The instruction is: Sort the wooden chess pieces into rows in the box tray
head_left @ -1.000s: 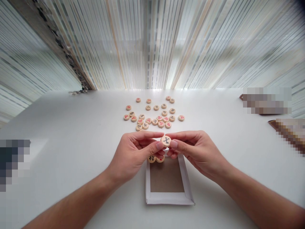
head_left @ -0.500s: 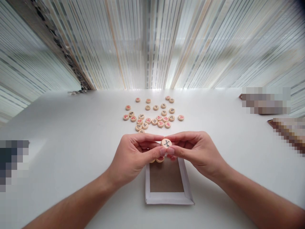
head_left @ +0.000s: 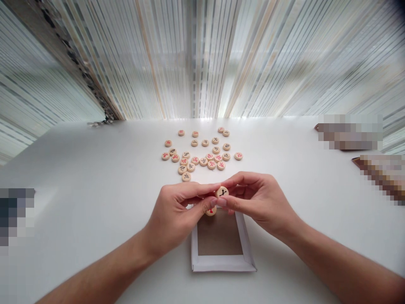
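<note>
Between the fingertips of both hands is a round wooden Chinese chess piece (head_left: 222,192) with a black character, tilted so its face shows. My left hand (head_left: 182,207) pinches it from the left, and my right hand (head_left: 253,194) grips it from the right. Just below them, a shallow white-rimmed box (head_left: 223,263) with a brown bottom lies on the table. A chess piece with a red mark (head_left: 211,210) is at the box's far end, partly covered by my left thumb. The far edge of the box is hidden behind my hands.
Beyond my hands, several red and black chess pieces (head_left: 203,161) lie scattered on the white table (head_left: 95,177). Blurred-out objects (head_left: 349,133) sit at the right, and another (head_left: 15,217) at the left edge. A striped string curtain (head_left: 209,59) hangs behind the table.
The held piece has turned a little between my fingers. My left hand has dropped slightly, uncovering the nearest scattered piece. The whole view has shifted slightly.
</note>
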The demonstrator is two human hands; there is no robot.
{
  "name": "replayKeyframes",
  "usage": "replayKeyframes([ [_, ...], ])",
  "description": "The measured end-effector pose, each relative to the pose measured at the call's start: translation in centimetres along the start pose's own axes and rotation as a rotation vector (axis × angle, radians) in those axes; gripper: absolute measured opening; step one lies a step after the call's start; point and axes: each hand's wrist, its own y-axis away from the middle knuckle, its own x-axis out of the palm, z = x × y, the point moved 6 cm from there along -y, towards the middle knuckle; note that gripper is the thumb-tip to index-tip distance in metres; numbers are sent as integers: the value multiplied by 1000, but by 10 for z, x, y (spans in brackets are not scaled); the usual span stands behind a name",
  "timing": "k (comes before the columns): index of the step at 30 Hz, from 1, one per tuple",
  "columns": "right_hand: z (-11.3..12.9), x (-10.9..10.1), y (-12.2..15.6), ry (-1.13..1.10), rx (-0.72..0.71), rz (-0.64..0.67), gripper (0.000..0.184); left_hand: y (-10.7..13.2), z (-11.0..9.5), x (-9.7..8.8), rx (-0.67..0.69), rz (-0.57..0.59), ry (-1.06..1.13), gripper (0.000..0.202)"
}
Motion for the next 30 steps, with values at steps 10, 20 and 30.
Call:
replayKeyframes([
  [10, 1, 1, -1, -26, -21, 52, 24, -1, -13, 7, 147, 106, -136, 34],
  [20, -1, 4, -1, -96, 29, 92, 23, 0, 2, 0, -47, -2, 97, 31],
  [30, -2, 5, 1, -162, 48, 135, 28, -4, 8, 1, -165, -1, 220, 26],
])
